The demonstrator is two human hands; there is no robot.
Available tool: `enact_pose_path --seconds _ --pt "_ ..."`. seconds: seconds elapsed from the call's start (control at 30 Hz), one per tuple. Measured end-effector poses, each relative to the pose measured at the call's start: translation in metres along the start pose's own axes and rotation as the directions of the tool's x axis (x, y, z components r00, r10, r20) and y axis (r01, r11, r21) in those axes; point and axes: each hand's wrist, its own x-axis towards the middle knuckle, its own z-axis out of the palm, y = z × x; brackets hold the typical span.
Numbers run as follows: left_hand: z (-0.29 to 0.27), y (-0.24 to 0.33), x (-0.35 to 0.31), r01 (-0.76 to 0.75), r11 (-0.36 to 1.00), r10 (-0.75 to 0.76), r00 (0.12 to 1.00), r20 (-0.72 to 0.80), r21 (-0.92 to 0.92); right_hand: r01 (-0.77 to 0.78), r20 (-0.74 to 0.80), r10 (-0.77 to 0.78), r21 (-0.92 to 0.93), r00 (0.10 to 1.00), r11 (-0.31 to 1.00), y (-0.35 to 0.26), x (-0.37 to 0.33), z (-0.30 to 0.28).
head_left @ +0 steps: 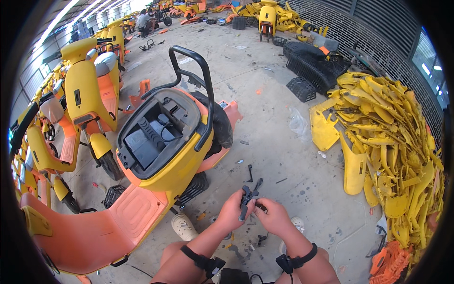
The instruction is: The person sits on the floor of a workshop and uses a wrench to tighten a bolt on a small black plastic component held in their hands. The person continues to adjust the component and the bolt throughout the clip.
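My left hand [231,213] is closed round a small black part with several arms, like a bracket [246,195], held up over the floor. Close against it, my right hand [273,216] has its thumb and fingers pinched together at the part's lower side. Whatever lies in that pinch is hidden. Just left of my hands stands a yellow and orange scooter [182,158] without its seat. Its open black storage well [144,137] holds a dark box-like unit and a cable. A black grab rail [208,90] rises from its rear.
Yellow body panels form a tall pile [388,142] at the right. Behind them lie stacked black baskets [307,64]. More yellow scooters [85,90] line the left side. A black L-shaped piece [249,173] and small debris lie on the floor. Far off, a person [144,22] crouches.
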Motion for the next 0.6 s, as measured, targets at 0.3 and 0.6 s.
enact_pose_path --seconds 0.3,0.6 --pt "0.003 0.016 -0.001 0.096 0.979 -0.069 0.986 0.152 -0.179 -0.196 0.019 0.226 0.576 0.974 0.794 0.005 -0.023 -0.001" --pt "0.001 0.029 -0.012 0.062 0.988 -0.049 0.995 0.089 -0.145 -0.402 0.301 0.293 0.824 0.907 0.4 0.022 -0.022 0.007"
